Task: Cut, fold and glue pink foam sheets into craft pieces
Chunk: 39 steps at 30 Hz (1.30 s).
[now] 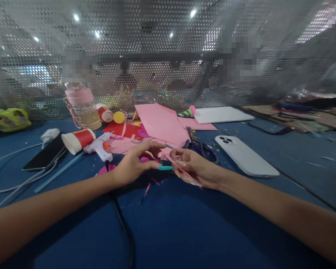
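Note:
Above the blue table, my left hand pinches the left side of a small teal band between thumb and fingers. The band looks like a hoop, though fingers hide part of it. My right hand is closed on a thin pink strip, which looks like ribbon or paper. One end of the strip bunches up against the teal band, and its tail hangs below my right palm. The fingertips of both hands nearly meet. Just behind my right hand lie scissors with dark blue handles.
A white glue gun, a red-and-white paper cup and a black phone with a white cable lie left. Pink paper sheets spread behind. A white phone rests right. A bottle stands before a perforated metal screen.

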Available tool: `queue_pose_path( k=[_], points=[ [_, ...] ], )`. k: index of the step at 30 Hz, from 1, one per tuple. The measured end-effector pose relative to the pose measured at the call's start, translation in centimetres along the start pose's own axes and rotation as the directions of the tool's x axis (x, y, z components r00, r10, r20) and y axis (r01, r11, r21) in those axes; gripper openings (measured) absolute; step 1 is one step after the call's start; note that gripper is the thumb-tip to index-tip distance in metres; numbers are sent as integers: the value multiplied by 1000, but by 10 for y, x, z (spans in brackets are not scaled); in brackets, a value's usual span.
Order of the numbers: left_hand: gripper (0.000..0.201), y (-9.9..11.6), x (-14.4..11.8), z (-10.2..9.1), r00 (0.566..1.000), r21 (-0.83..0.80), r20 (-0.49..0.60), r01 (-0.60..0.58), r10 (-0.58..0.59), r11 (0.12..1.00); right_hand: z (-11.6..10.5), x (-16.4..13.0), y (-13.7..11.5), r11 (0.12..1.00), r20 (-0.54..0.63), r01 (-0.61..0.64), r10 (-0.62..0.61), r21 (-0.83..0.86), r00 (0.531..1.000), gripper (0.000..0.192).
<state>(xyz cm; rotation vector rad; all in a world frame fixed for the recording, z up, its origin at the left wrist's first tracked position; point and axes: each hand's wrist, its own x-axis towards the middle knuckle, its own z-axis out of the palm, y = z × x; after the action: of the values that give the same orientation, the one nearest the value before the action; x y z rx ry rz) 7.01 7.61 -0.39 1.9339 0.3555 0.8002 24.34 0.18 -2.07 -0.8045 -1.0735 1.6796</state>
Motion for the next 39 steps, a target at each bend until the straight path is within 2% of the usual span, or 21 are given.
queue_pose_path(
  k=[8,14,20,32,39],
  points=[
    [30,4,-1,1,995,-31,-8,95,-95,995,0,-1,1,998,1,-8,8,-55,1000,46],
    [22,5,0,1,996,1,-3,87,-87,996,2,-2,0,995,-32,-19,16,-102,999,41],
    [16,6,-1,2,993,-17,-10,121,-121,992,5,-3,-3,995,11,-29,30,-98,999,36],
    [16,5,-1,2,991,-20,-19,134,-135,991,6,-3,-4,994,-21,-37,35,-102,999,37],
    [16,6,0,2,995,-41,-23,95,-96,995,5,-2,-2,995,-34,-34,31,-97,999,38]
  ],
)
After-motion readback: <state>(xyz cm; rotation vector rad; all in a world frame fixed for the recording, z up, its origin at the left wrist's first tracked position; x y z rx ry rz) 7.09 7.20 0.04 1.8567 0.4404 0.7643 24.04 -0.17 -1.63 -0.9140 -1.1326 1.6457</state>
